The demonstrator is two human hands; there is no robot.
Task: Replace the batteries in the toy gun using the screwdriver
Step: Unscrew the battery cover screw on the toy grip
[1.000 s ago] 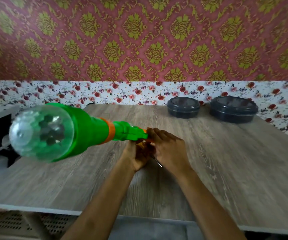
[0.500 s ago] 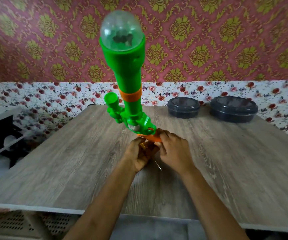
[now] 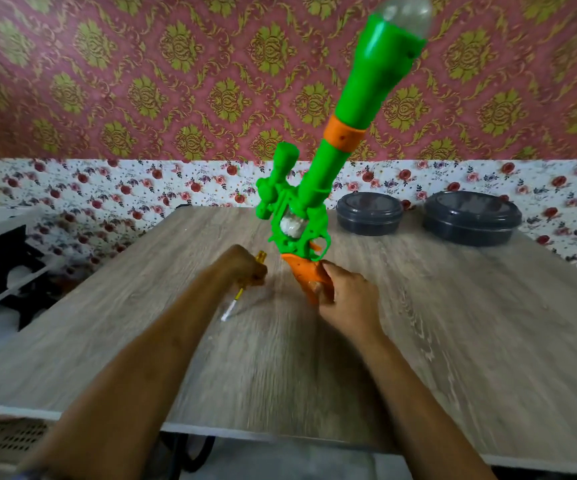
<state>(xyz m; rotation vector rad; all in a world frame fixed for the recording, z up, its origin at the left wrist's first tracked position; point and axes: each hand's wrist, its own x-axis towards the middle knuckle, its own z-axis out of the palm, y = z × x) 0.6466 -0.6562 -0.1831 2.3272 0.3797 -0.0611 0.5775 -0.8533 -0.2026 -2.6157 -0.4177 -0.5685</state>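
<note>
At frame centre the right hand (image 3: 345,299) grips the toy gun (image 3: 328,168) by its orange handle, barrel tilted toward upper right; the left hand (image 3: 245,268) clasps the screwdriver (image 3: 236,296) beside it; contents of the two lidded dark containers (image 3: 369,213) (image 3: 470,218), right of centre on the table (image 3: 453,341), cannot be told.

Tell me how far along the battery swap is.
Done: nothing I can confirm; no loose cover, screw or batteries show on the table. In hand: the right hand grips the toy gun by its orange grip, barrel up; the left hand holds the screwdriver, apart from the gun. Left: apparently unscrewing, swapping, closing.
</note>
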